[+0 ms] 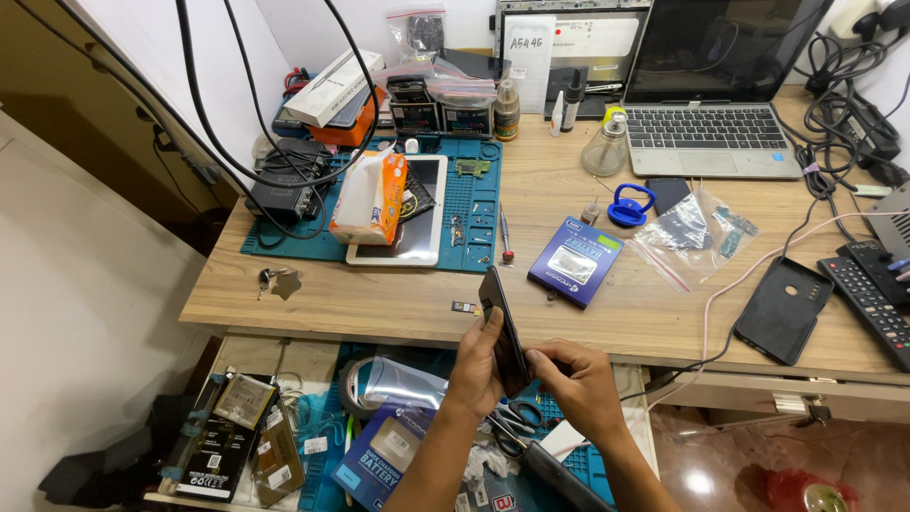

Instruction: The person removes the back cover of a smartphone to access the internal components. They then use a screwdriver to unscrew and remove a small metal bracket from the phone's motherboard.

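I see both hands at 6 o'clock, over the open drawer (284, 365). Left hand (477, 370) wraps the dark phone (503, 327) edge-on, fingers closed round its back. Right hand (578, 384) pinches the phone's lower edge, thumb and fingertips closed on it. Blue battery box (574, 261) just past it at 1 o'clock; blue mat (479, 194) at 11; laptop (713, 90) far 1 o'clock.

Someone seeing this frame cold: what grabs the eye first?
Both hands, left and right, grip a dark phone edge-on at the desk's front. Behind it lie a blue box and, on a blue mat, a white tablet; an open laptop stands at the back right.
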